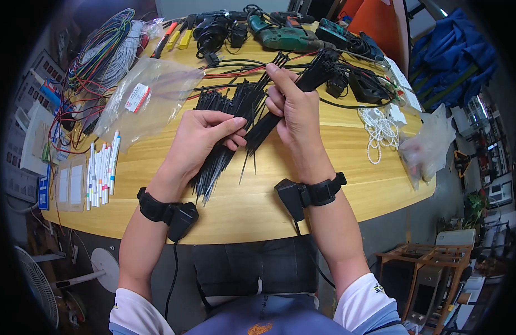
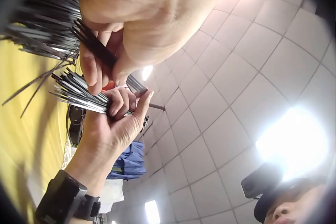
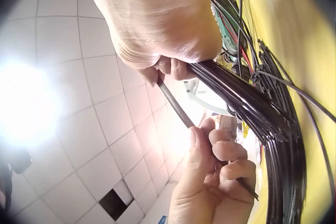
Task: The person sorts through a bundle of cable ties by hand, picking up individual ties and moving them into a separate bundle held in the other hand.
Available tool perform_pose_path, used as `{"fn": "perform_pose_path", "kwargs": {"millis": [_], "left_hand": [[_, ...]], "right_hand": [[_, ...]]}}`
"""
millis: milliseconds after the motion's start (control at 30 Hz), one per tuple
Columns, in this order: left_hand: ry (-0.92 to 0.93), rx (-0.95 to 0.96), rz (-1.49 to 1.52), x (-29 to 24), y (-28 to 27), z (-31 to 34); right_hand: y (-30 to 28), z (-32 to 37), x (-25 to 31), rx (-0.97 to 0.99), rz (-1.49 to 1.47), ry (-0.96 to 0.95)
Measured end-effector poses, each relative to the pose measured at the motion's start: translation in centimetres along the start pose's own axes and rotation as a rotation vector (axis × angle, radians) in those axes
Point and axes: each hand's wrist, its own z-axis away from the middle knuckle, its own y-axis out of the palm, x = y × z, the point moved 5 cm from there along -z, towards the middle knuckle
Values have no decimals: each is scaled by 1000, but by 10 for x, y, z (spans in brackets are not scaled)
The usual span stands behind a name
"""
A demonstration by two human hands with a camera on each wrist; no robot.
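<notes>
In the head view my right hand (image 1: 298, 114) grips a thick bundle of black cable ties (image 1: 262, 134), its heads fanning out above the fist. A thinner bunch of cable ties (image 3: 176, 107) slants between both hands in the right wrist view. My left hand (image 1: 205, 134) pinches the lower part of this bunch between thumb and fingers, while the right thumb and forefinger pinch its upper end. Under and beside the left hand lies a loose pile of black cable ties (image 1: 212, 173) on the wooden table (image 1: 258, 206). A few stray ties stick out from it.
A clear plastic bag (image 1: 165, 92) with a label and several marker pens (image 1: 104, 173) lie at the left. Behind are coiled wires (image 1: 104, 50) and a green power drill (image 1: 286, 39). White cord (image 1: 376, 131) and another plastic bag (image 1: 428, 148) lie at the right.
</notes>
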Motion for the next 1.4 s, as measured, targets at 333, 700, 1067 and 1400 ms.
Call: {"fn": "perform_pose_path", "kwargs": {"millis": [333, 700, 1067, 1400], "left_hand": [[7, 13, 3, -2, 1, 1], [55, 28, 83, -6, 1, 2], [8, 82, 47, -3, 4, 3], [-72, 182, 39, -4, 14, 7]], "right_hand": [[4, 1, -4, 60, 14, 23], [11, 6, -20, 142, 71, 122], [15, 13, -20, 184, 166, 105], [15, 13, -23, 93, 97, 184]]}}
